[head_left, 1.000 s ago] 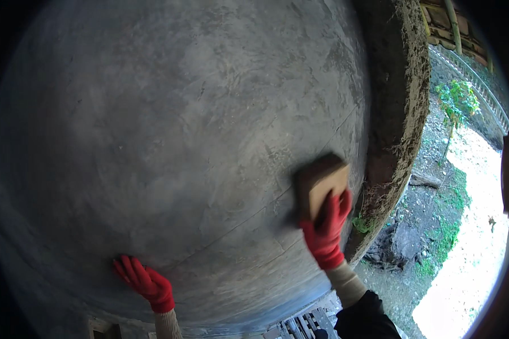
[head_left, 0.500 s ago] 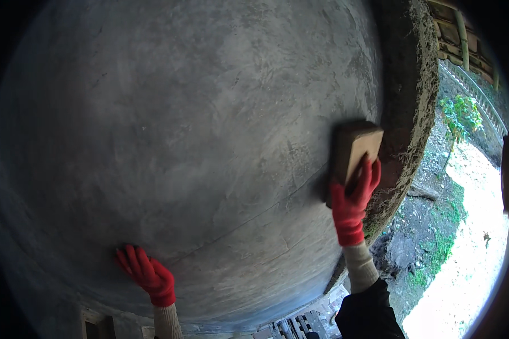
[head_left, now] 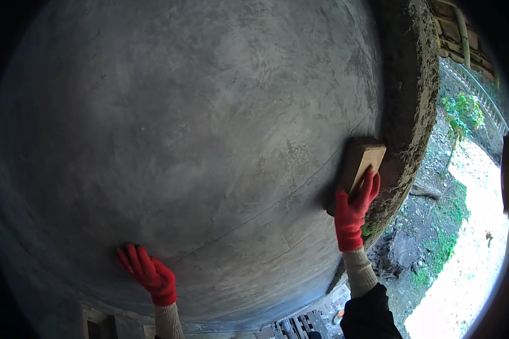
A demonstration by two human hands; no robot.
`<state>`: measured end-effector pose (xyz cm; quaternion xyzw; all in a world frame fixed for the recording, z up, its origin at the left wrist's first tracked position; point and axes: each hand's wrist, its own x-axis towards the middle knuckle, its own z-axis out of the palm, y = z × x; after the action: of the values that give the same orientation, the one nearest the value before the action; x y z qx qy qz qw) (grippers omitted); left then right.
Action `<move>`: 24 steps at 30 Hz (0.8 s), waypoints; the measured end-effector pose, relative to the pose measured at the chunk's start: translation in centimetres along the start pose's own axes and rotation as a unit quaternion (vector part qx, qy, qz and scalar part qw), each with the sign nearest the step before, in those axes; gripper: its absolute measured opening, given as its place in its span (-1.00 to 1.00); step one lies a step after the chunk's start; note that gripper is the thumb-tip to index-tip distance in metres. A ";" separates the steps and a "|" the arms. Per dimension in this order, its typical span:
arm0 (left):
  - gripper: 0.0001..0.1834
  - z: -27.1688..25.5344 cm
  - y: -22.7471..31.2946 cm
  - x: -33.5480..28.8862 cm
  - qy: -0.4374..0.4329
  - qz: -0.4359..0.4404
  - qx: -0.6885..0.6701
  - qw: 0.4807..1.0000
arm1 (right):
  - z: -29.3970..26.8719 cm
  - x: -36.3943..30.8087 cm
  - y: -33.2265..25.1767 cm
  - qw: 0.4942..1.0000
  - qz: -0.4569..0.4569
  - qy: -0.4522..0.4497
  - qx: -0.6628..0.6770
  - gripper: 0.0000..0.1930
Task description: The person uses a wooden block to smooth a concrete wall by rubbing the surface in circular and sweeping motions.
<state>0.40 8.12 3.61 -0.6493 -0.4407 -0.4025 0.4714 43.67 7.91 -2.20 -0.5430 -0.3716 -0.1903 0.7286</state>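
A grey plastered wall (head_left: 209, 141) fills most of the view. My right hand (head_left: 356, 206), in a red knit glove, grips a brown wooden block (head_left: 369, 155) against the wall, close to its right edge. The block is long and rectangular, with a pale side turned toward me. Its face against the plaster is hidden. Lower left, my left hand (head_left: 147, 273) wears a matching red glove and rests on the wall with fingers stretched out, holding nothing. A thin crack-like line runs up the plaster from near the left hand toward the block.
A rough, earthy edge (head_left: 424, 96) borders the wall on the right. Beyond it lie sloping ground with a small leafy plant (head_left: 462, 113), a railing and a brightly lit path. Roof tiles (head_left: 452, 34) show at top right, and a slatted pallet (head_left: 301, 326) lies below.
My right hand has slid the wooden block slightly down the wall, uncovering more of the thin line above it. My left hand has stayed nearly in place.
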 end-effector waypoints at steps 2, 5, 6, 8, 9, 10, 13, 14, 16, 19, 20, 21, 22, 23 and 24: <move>-0.57 0.2 -0.3 -0.1 0.008 0.008 0.008 1.000 | 0.6 -3.5 -1.7 0.997 -0.058 -0.039 0.013 -0.16; -0.56 0.3 0.2 0.3 0.006 0.014 -0.006 1.000 | -0.5 -10.7 -1.9 0.951 -0.273 -0.143 0.005 -0.31; -0.56 0.3 0.4 0.3 -0.003 0.005 -0.003 1.000 | -0.4 -11.2 -1.4 0.909 -0.378 -0.176 0.013 -0.34; -0.56 0.3 0.1 0.1 0.006 0.015 0.003 1.000 | -0.3 -9.3 -1.2 0.903 -0.394 -0.174 -0.008 -0.33; -0.56 0.4 0.0 0.1 0.010 0.023 0.004 1.000 | -0.6 -7.5 -1.0 0.895 -0.408 -0.176 -0.033 -0.32; -0.56 0.2 -0.6 -0.2 0.012 0.024 0.011 1.000 | -0.6 -5.3 -1.0 0.911 -0.376 -0.162 -0.039 -0.30; -0.55 -0.1 -1.0 -0.4 0.014 0.022 0.018 1.000 | 0.0 0.8 -1.2 0.989 -0.133 -0.060 -0.026 -0.11; -0.56 0.0 -0.7 -0.3 0.012 0.019 0.014 1.000 | 0.2 2.6 -1.2 0.998 -0.053 -0.022 0.017 -0.12; -0.56 0.1 -0.2 -0.4 0.010 0.015 0.009 1.000 | -0.2 2.4 -2.0 0.996 -0.084 -0.006 -0.037 -0.17; -0.56 0.2 -0.2 0.0 0.009 0.016 0.015 1.000 | -0.3 -5.4 -3.8 0.959 -0.247 -0.138 -0.011 -0.38; -0.58 0.3 0.1 0.2 0.016 0.008 -0.004 1.000 | -0.9 -7.8 -3.0 0.922 -0.323 -0.216 -0.002 -0.45; -0.61 0.4 0.5 0.3 0.023 -0.001 -0.017 1.000 | -1.4 -8.9 -2.2 0.923 -0.321 -0.212 -0.007 -0.45; -0.61 0.5 0.3 0.4 0.029 0.004 -0.015 0.999 | -0.9 -9.1 -2.2 0.899 -0.384 -0.213 -0.012 -0.48; -0.60 0.5 0.2 0.2 0.026 0.008 -0.010 1.000 | -0.6 -8.7 -2.2 0.870 -0.445 -0.212 -0.019 -0.50; -0.60 0.6 0.1 0.3 0.022 0.013 -0.007 1.000 | -0.7 -6.8 -1.1 0.889 -0.411 -0.203 -0.016 -0.47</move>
<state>0.66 8.77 3.69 -0.6491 -0.4188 -0.4135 0.4821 38.75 6.05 -6.64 -0.3804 -0.6979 -0.3645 0.4852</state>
